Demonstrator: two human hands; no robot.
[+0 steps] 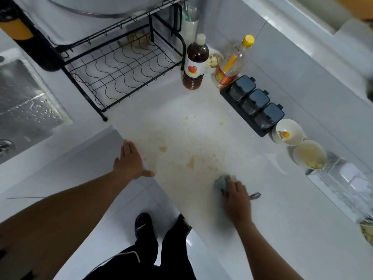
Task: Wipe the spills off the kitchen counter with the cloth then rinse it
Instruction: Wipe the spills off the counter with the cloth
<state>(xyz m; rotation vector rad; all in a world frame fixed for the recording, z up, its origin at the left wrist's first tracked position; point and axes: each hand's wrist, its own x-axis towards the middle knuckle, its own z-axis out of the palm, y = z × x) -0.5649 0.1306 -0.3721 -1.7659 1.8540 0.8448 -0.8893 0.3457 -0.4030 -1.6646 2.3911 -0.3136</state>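
Yellowish spills and crumbs point(189, 156) are scattered over the middle of the white counter point(272, 209). My right hand point(237, 201) presses a bunched grey-blue cloth point(221, 182) flat on the counter at the near right edge of the mess; only the cloth's front part shows past my fingers. My left hand point(129, 162) rests palm down with fingers spread on the counter's front edge, to the left of the spills, holding nothing. The steel sink point(24, 110) lies at the far left.
A black wire dish rack point(121, 71) stands behind the spills. A vinegar bottle point(194, 63), an oil bottle point(232, 63), a black spice box set point(254, 104), two white bowls point(287, 132) and a clear container point(339, 182) line the wall at right. A small metal object point(255, 196) lies beside my right hand.
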